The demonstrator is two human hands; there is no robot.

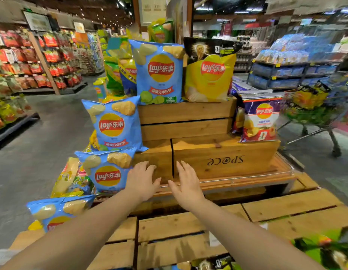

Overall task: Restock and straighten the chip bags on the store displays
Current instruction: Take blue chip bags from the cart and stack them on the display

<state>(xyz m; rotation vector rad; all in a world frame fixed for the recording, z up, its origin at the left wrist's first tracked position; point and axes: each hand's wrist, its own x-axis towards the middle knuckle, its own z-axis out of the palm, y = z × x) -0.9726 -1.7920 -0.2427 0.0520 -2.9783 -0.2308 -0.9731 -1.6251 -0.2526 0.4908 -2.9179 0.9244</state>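
Observation:
A stepped display of wooden crates (224, 158) fills the middle. Blue chip bags stand on its left side: one on the top step (159, 73), one a step lower (114, 123), one below that (107, 172), and one at the lower left (58, 211). A yellow bag (210, 76) stands on top with a black bag (208, 47) behind it. A white and purple bag (261, 119) leans at the right. My left hand (143, 180) and my right hand (185, 184) reach forward side by side, fingers straight, holding nothing, just right of the lower blue bag.
Low wooden crates (188, 230) lie between me and the display. A shopping cart (313, 114) loaded with bags stands at the right. Shelves of red snack packs (32, 61) line the left aisle and blue-packed shelves (294, 61) stand far right. Grey floor runs along the left.

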